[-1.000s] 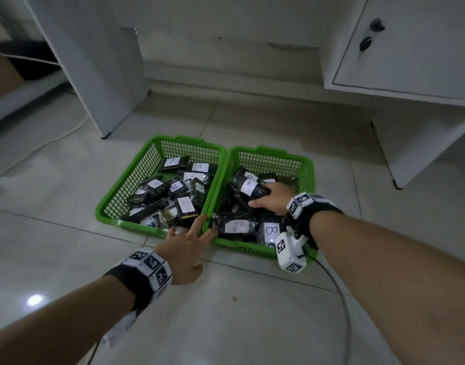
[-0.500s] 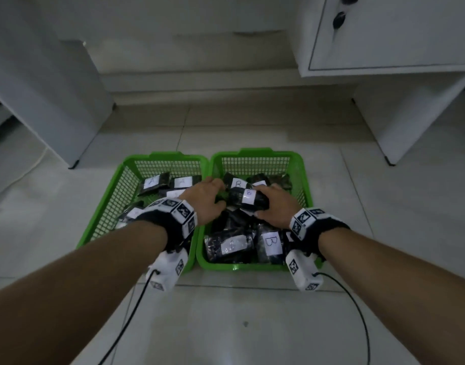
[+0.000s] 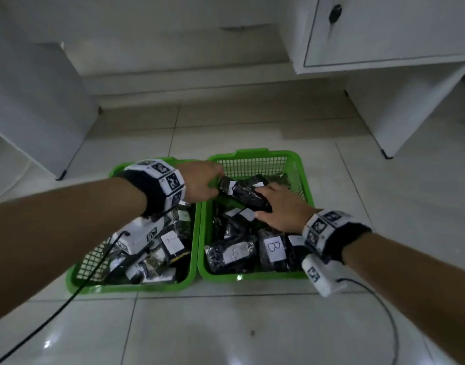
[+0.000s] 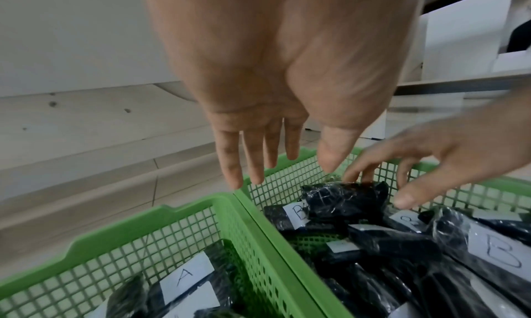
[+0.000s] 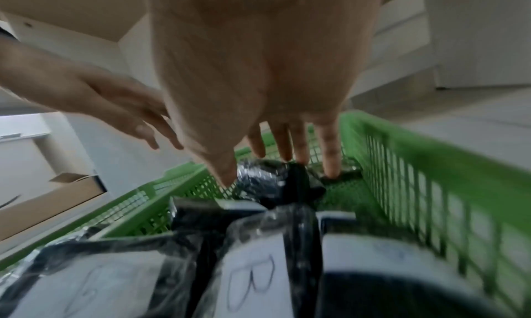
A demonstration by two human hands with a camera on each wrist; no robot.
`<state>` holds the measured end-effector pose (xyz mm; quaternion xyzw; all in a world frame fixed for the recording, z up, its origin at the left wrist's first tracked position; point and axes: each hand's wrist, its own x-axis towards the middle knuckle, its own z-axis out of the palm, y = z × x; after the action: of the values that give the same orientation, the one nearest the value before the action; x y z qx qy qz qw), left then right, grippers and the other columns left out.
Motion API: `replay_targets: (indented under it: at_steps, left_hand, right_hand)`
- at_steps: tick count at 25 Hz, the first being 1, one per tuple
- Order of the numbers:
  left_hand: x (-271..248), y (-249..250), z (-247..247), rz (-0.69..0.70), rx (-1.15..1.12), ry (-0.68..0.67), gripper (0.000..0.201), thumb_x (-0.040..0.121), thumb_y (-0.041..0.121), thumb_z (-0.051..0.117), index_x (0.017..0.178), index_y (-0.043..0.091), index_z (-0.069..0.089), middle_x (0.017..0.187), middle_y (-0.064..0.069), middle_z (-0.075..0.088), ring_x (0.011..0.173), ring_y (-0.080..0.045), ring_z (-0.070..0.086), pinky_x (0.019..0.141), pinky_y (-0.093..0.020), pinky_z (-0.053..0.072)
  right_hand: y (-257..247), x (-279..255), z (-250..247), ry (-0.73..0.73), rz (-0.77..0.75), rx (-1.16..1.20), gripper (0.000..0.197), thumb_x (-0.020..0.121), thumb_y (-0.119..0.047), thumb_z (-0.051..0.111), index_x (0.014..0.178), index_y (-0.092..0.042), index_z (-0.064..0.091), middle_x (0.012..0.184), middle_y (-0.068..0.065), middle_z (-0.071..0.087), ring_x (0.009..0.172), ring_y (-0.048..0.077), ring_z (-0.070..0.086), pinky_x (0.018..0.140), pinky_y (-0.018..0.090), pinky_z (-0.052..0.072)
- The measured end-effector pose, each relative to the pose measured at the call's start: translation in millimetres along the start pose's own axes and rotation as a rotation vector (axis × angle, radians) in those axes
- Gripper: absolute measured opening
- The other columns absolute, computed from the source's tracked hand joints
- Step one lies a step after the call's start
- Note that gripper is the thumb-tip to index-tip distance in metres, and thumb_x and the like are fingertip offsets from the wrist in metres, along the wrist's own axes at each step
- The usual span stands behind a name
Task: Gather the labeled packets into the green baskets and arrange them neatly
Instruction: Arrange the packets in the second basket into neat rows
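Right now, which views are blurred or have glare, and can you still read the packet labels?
Head view: dim, fairly sharp; glare spot on the floor tile; the B label reads clearly. Left wrist view: sharp on the left hand and the A label, motion blur on the right hand. Right wrist view: blurred throughout, right basket wall smeared, B label still readable.

- The right basket (image 3: 301,177) has bare mesh floor at its far end, beyond the packets; a hand could reach down there.
- Nearer, black packets (image 3: 234,255) crowd that basket wall to wall.
- The left hand (image 3: 200,184) and right hand (image 3: 278,209) both hang over the right basket, blocking its middle.
- The left basket (image 3: 136,284) touches it; their shared rims leave no gap.
- Open floor (image 3: 226,330) lies in front.
- A white cabinet (image 3: 384,35) overhangs to the far right.
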<state>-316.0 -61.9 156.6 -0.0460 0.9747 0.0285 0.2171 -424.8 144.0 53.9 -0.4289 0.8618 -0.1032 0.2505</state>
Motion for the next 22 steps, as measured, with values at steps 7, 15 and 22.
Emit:
replay_targets:
  at_steps: [7,15,22]
  left_hand:
    - [24,10,15,-0.046,0.010,-0.020,0.042,0.099,0.037,0.050,0.136,0.018,0.047,0.136,-0.006,0.054,0.117,-0.023,0.054,0.094,-0.033,0.047]
    - [50,19,106,-0.164,-0.198,0.065,0.064,0.098,0.044,0.045,0.153,0.018,0.023,0.153,-0.005,0.039,0.142,-0.021,0.036,0.123,-0.049,-0.004]
    - [45,11,122,-0.098,-0.370,0.305,0.049,0.093,0.028,0.058,0.139,0.022,0.045,0.162,0.000,0.021,0.152,-0.020,0.009,0.121,-0.043,-0.011]
  right_hand:
    - [9,16,42,0.325,-0.037,0.280,0.035,0.086,-0.013,0.072,0.117,-0.020,0.057,0.117,0.003,0.057,0.112,0.024,0.055,0.096,0.036,0.046]
    - [11,16,39,0.268,0.013,0.395,0.059,0.071,-0.014,0.076,0.128,-0.016,0.058,0.122,0.008,0.057,0.112,0.025,0.056,0.093,0.032,0.044]
    - [5,5,-8,-0.008,0.167,0.133,0.051,0.065,-0.012,0.078,0.110,-0.026,0.057,0.102,-0.006,0.061,0.088,0.015,0.059,0.067,0.027,0.048]
